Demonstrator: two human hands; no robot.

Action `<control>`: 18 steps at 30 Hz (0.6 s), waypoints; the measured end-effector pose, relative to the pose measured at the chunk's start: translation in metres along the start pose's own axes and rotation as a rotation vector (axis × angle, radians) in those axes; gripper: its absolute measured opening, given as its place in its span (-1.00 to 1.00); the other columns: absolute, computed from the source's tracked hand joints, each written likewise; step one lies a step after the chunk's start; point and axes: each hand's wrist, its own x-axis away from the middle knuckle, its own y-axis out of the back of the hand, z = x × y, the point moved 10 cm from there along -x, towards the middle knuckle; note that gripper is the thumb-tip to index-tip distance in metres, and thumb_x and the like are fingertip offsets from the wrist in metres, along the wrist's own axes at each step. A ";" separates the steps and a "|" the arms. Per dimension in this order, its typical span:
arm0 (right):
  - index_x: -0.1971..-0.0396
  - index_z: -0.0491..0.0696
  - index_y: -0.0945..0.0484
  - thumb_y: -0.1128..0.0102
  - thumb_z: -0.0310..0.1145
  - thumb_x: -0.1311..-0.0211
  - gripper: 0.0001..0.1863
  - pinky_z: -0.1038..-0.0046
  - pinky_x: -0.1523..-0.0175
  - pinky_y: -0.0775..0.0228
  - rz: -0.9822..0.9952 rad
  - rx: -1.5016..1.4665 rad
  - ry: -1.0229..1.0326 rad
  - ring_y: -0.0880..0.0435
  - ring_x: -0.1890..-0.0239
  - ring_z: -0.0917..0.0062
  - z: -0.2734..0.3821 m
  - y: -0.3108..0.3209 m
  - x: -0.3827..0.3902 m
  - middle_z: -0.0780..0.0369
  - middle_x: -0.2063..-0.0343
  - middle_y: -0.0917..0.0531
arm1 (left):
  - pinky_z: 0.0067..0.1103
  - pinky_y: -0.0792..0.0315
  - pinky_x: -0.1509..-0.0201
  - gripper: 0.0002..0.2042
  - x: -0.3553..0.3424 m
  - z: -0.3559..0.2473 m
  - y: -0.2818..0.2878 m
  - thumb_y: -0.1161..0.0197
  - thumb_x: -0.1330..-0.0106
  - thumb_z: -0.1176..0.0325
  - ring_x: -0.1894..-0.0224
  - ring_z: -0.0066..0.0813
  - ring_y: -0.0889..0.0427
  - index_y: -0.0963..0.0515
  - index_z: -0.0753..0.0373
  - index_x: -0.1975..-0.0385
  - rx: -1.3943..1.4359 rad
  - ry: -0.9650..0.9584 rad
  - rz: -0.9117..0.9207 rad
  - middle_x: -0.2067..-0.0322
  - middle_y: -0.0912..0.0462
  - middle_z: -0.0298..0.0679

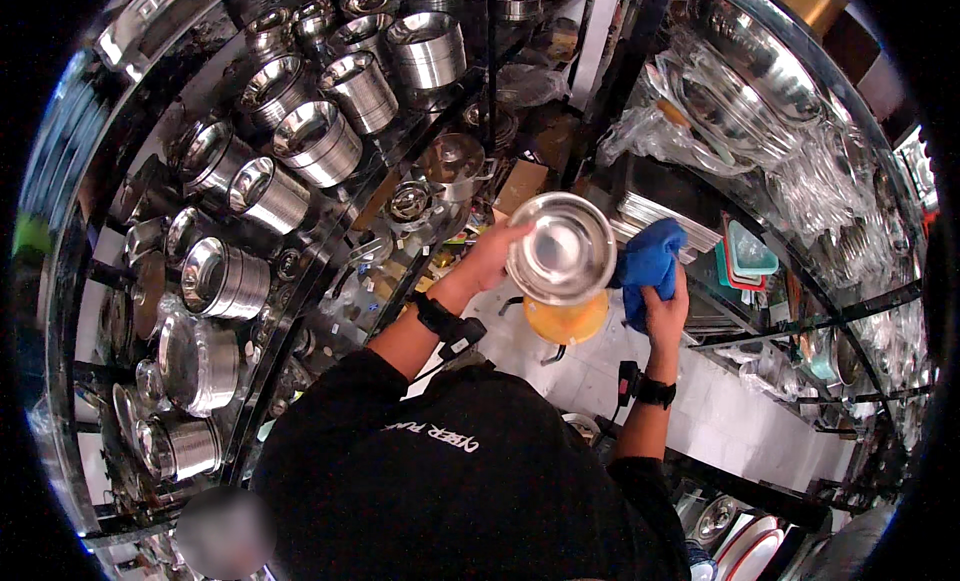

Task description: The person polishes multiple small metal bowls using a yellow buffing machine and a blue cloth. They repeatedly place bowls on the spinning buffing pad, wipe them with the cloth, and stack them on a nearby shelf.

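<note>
A shiny round steel bowl (562, 249) with a wide rim is held up in front of me, its inside facing the camera. My left hand (494, 255) grips its left rim, thumb over the edge. To the right of the bowl, my right hand (664, 307) is closed on a bunched blue cloth (650, 263). The cloth hangs close beside the bowl's right rim; whether they touch, I cannot tell. Below the bowl stands a stool with a round yellow seat (566, 321), partly hidden by it.
Stacks of steel bowls (318, 143) fill the shelves on the left. At the right, a rack holds plastic-wrapped steel basins (735, 106), flat trays (655, 216) and coloured plastic containers (748, 251). Pale floor tiles (590, 373) show between the shelves. Red-rimmed white plates (752, 551) lie at lower right.
</note>
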 end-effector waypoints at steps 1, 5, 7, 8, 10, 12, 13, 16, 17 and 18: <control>-0.11 -0.14 -0.41 -0.29 -0.52 0.03 -0.41 0.38 -0.21 -0.25 -0.016 -0.079 -0.038 -0.46 -0.09 0.38 -0.002 -0.003 -0.005 0.13 -0.05 -0.49 | -0.52 -0.52 0.00 -0.61 0.003 0.010 -0.011 -0.07 -0.40 0.23 0.05 -0.43 -0.60 -0.39 0.35 -0.10 0.017 0.072 0.073 0.04 -0.57 -0.20; -0.16 -0.14 -0.37 -0.33 -0.41 -0.04 -0.38 0.41 -0.21 -0.26 0.176 -0.168 -0.008 -0.46 -0.09 0.44 0.010 -0.072 0.008 0.16 -0.08 -0.47 | -0.55 -0.11 -0.36 -0.34 0.006 0.035 -0.046 -0.03 -0.42 0.15 -0.29 -0.44 -0.26 0.04 0.38 -0.37 -0.366 -0.044 0.215 -0.25 -0.28 -0.12; -0.17 -0.14 -0.35 -0.34 -0.40 -0.04 -0.36 0.41 -0.22 -0.26 0.260 -0.222 -0.004 -0.45 -0.10 0.46 0.000 -0.097 0.022 0.16 -0.10 -0.46 | -0.54 0.17 -0.44 -0.26 -0.009 0.037 -0.035 -0.05 -0.39 0.18 -0.44 -0.37 0.11 0.21 0.28 -0.41 -0.591 -0.139 0.114 -0.39 0.04 -0.08; -0.18 -0.14 -0.34 -0.35 -0.39 -0.04 -0.35 0.41 -0.23 -0.26 0.286 -0.238 0.008 -0.45 -0.11 0.46 -0.011 -0.101 0.027 0.16 -0.12 -0.46 | -0.54 0.20 -0.44 -0.27 -0.012 0.031 -0.035 -0.06 -0.38 0.19 -0.45 -0.35 0.15 0.20 0.27 -0.41 -0.684 -0.237 0.070 -0.40 0.07 -0.06; -0.20 -0.14 -0.32 -0.35 -0.37 -0.04 -0.32 0.41 -0.24 -0.25 0.334 -0.270 0.035 -0.44 -0.12 0.47 -0.036 -0.106 0.039 0.17 -0.14 -0.45 | -0.52 0.22 -0.45 -0.28 -0.007 0.018 -0.047 -0.06 -0.37 0.24 -0.47 -0.25 0.18 0.17 0.27 -0.41 -0.856 -0.294 0.020 -0.41 0.10 0.00; -0.21 -0.14 -0.30 -0.36 -0.36 -0.04 -0.30 0.41 -0.25 -0.25 0.389 -0.261 0.053 -0.44 -0.13 0.49 -0.048 -0.112 0.046 0.17 -0.16 -0.44 | -0.51 0.20 -0.45 -0.29 -0.008 0.012 -0.055 -0.05 -0.37 0.26 -0.46 -0.24 0.16 0.16 0.28 -0.41 -0.826 -0.407 0.093 -0.41 0.10 -0.01; -0.22 -0.14 -0.29 -0.37 -0.35 -0.04 -0.29 0.41 -0.26 -0.24 0.418 -0.236 0.038 -0.43 -0.14 0.49 -0.035 -0.113 0.050 0.18 -0.17 -0.43 | -0.50 0.19 -0.45 -0.30 -0.005 0.010 -0.058 -0.05 -0.37 0.27 -0.46 -0.23 0.15 0.16 0.28 -0.41 -0.805 -0.455 0.126 -0.41 0.10 -0.01; -0.14 -0.15 -0.41 -0.38 -0.44 0.03 -0.36 0.40 -0.25 -0.24 0.605 -0.335 -0.348 -0.44 -0.16 0.43 -0.018 -0.116 0.067 0.16 -0.14 -0.47 | -0.49 -0.12 -0.33 -0.43 0.007 -0.022 -0.049 -0.02 -0.34 0.36 -0.26 -0.27 -0.29 -0.08 0.34 -0.33 -0.748 -0.443 -0.177 -0.24 -0.29 -0.03; -0.10 -0.12 -0.46 -0.37 -0.46 0.04 -0.40 0.40 -0.27 -0.21 0.672 -0.223 -0.469 -0.43 -0.17 0.42 -0.025 -0.109 0.078 0.14 -0.13 -0.49 | -0.47 -0.28 -0.20 -0.51 0.003 -0.022 -0.034 -0.02 -0.30 0.36 -0.06 -0.30 -0.45 -0.23 0.37 -0.23 -0.684 -0.384 -0.240 -0.07 -0.47 -0.07; -0.09 -0.11 -0.47 -0.37 -0.48 0.06 -0.41 0.40 -0.26 -0.21 0.564 -0.237 -0.329 -0.43 -0.17 0.42 -0.019 -0.093 0.072 0.14 -0.11 -0.50 | -0.47 -0.34 -0.11 -0.58 -0.009 -0.022 -0.013 -0.05 -0.26 0.36 0.04 -0.33 -0.50 -0.34 0.38 -0.11 -0.655 -0.498 -0.204 0.07 -0.54 -0.12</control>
